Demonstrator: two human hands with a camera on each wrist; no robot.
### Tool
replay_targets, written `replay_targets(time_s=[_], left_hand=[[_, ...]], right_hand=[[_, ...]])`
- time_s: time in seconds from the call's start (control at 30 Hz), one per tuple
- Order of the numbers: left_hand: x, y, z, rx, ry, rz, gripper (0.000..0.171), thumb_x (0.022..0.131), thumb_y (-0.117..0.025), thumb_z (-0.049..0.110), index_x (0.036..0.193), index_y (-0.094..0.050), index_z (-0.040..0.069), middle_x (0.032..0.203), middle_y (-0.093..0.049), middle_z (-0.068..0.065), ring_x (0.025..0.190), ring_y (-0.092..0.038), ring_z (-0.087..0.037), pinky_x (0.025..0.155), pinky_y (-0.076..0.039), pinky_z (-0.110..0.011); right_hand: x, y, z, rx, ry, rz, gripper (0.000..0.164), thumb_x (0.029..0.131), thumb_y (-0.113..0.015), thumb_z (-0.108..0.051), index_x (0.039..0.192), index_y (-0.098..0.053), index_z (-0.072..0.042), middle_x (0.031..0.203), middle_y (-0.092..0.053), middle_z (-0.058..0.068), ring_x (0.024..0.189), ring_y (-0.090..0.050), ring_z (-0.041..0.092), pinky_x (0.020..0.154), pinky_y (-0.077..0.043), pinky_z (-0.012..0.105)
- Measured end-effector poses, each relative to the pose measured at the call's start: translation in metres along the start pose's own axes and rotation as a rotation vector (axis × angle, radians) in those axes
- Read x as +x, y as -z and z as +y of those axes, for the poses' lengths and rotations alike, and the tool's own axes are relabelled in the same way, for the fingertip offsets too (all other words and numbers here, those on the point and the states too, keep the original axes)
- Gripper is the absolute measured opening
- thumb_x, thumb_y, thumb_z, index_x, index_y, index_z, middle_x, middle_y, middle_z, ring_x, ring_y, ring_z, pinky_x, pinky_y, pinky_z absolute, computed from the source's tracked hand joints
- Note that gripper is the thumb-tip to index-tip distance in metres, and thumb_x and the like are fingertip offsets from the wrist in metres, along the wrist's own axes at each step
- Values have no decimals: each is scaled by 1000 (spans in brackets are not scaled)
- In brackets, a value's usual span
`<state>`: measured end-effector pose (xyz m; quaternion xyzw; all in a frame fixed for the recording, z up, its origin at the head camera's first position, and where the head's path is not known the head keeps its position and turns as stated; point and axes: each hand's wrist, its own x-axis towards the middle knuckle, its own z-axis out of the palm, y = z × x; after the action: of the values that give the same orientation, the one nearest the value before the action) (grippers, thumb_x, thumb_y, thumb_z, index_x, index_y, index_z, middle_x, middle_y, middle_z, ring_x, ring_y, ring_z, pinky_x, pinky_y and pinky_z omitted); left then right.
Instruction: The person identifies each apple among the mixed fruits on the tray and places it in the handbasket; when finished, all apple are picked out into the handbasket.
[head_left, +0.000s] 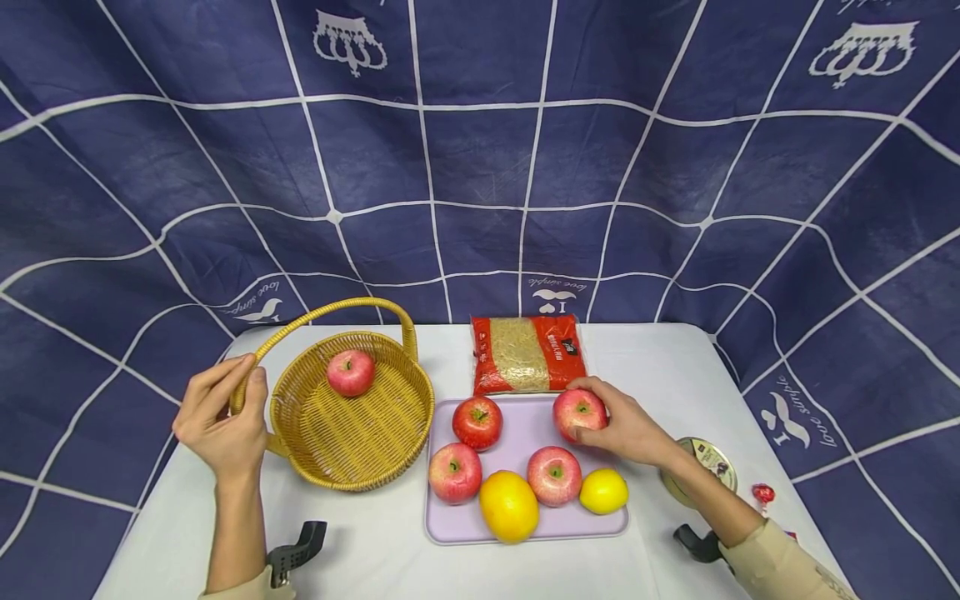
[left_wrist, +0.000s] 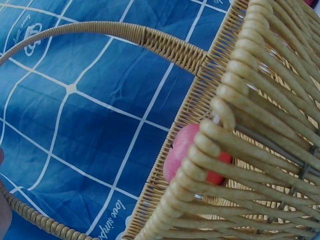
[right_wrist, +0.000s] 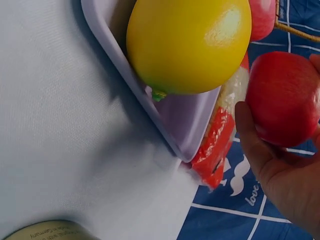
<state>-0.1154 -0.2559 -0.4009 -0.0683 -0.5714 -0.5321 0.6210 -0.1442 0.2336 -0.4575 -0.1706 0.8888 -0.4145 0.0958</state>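
Observation:
My left hand (head_left: 228, 417) grips the arched handle (head_left: 330, 315) of a yellow wicker basket (head_left: 352, 454). One pink-red apple (head_left: 351, 372) lies inside it, also visible through the weave in the left wrist view. Over the back right of a lilac tray (head_left: 525, 525), my right hand (head_left: 626, 427) holds a red apple (right_wrist: 282, 97) between thumb and fingers. On the tray sit a darker red apple (head_left: 477, 422), two pinkish apples at the left (head_left: 455, 473) and middle (head_left: 554, 476), a large yellow-orange fruit (head_left: 509, 506) and a lemon (head_left: 603, 491).
Behind the tray lies a red bag of pale noodles (head_left: 527, 354). Right of it are a round tin (head_left: 705, 467), partly behind my forearm, and a red lollipop (head_left: 763, 493). A blue checked cloth (head_left: 480, 167) hangs behind the white table (head_left: 375, 558).

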Motion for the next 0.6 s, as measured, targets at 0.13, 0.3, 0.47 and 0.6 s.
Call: replay_targets(time_s=[0.13, 0.3, 0.47, 0.6], left_hand=[[0, 0, 1, -1, -1, 0, 13, 74, -78, -7, 83, -74, -16, 86, -74, -21, 85, -70, -16, 79, -55, -18], [0, 0, 1, 8, 1, -2, 14, 74, -79, -6, 83, -74, -15, 86, -74, -20, 86, -70, -15, 80, -55, -19], [0, 0, 0, 5, 3, -4, 14, 74, -79, -7, 84, -74, -16, 86, -74, -20, 86, -70, -15, 80, -55, -18], [0, 0, 0, -1, 2, -5, 14, 74, -78, -7, 84, -74, -16, 86, -74, -21, 86, -70, -15, 79, -55, -18]], right_hand=[[-1, 0, -4, 2, 24, 34, 68, 76, -85, -30, 135, -52, -27, 120, -63, -3, 105, -60, 20, 90, -56, 34], [-3, 0, -10, 23, 40, 55, 67, 77, -85, -26, 135, -53, -28, 121, -63, -3, 105, -60, 20, 91, -57, 36], [-3, 0, -15, 32, 49, 71, 66, 77, -84, -25, 136, -54, -29, 122, -62, -4, 105, -61, 20, 92, -56, 40], [-3, -1, -17, 47, 51, 65, 67, 77, -84, -23, 137, -54, -25, 123, -62, -4, 105, -61, 20, 93, -56, 40]])
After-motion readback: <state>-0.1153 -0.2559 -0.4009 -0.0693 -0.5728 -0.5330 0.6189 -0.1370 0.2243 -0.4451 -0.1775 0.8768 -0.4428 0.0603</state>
